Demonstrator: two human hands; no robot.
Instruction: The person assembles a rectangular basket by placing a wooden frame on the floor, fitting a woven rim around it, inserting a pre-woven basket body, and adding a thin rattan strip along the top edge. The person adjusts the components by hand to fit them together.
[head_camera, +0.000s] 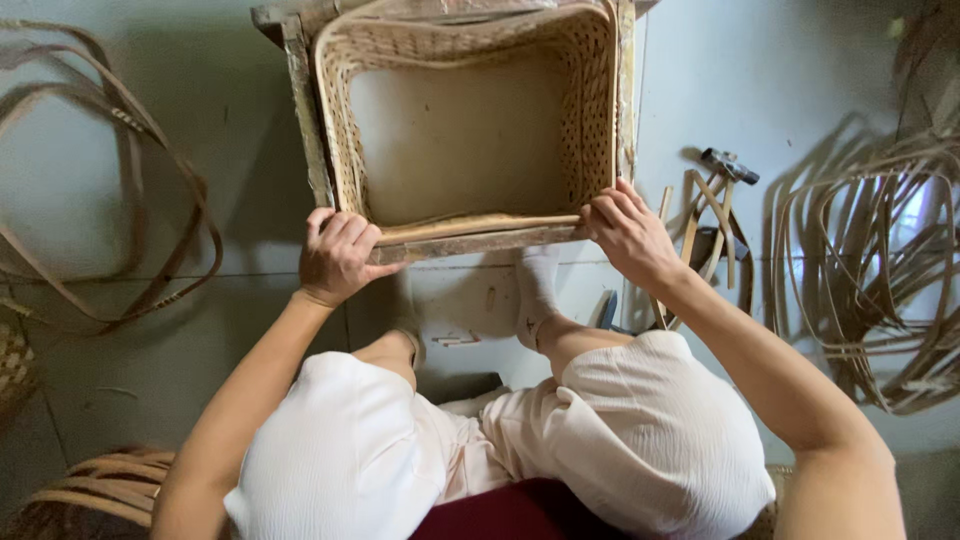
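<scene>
Left hand (337, 256) clamped on near-left corner of square woven rattan basket (470, 130); right hand (628, 233) gripped near-right corner, hands well apart. Basket sat in wooden frame (303, 110) on floor ahead of knees. Rattan strip coils (870, 270) lay right, hammer (730, 166) beside them.

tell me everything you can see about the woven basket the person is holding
The woven basket is rectangular and open-topped, made of pale tan cane-like strips, with tightly woven walls and a flat, plain board-like bottom. It sits inside a worn wooden frame on the light floor, seen from above. A flat strip runs along its near rim. The left hand grips the near left corner, and the right hand pinches the near right corner. The basket looks empty inside.
</scene>
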